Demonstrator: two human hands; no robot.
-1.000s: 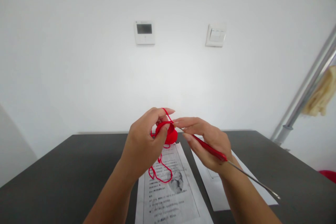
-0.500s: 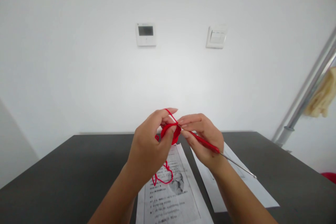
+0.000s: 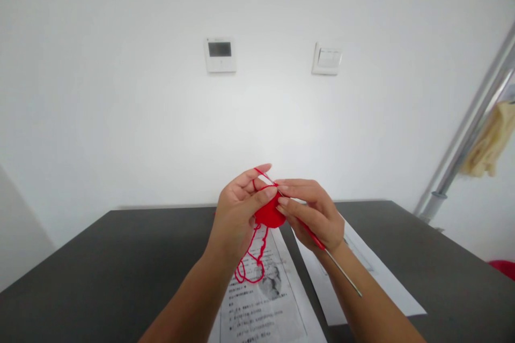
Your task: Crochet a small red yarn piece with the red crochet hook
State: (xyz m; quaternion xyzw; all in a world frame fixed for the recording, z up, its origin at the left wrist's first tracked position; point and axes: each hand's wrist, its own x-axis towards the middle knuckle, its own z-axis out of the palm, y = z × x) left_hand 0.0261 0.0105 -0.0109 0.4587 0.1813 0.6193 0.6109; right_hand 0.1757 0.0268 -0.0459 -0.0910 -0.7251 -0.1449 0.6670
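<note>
Between my hands is a small rounded red crochet piece [image 3: 271, 213]. My left hand [image 3: 240, 204] pinches its upper left edge between thumb and fingers, with red yarn [image 3: 261, 273] looped over the raised index finger and trailing down in loose loops onto a printed sheet. In my right hand [image 3: 316, 211] is a crochet hook [image 3: 312, 236] with a red grip and metal ends. The hook's upper shaft crosses the top edge of the piece and its tip reaches the yarn near my left index finger; the other end points down to the right.
A printed page with a picture [image 3: 257, 313] lies on the dark table [image 3: 161, 262], and a second paper [image 3: 402, 300] lies under my right forearm. Behind stands a white wall with a thermostat [image 3: 220, 56] and a light switch [image 3: 326, 59]. A metal pole [image 3: 462, 155] and yellowish cloth [image 3: 488, 142] are at the right.
The crochet piece has turned to show more of its face. The hook has tilted steeper, its tip now up past the edge toward the yarn. More of the loose yarn shows below.
</note>
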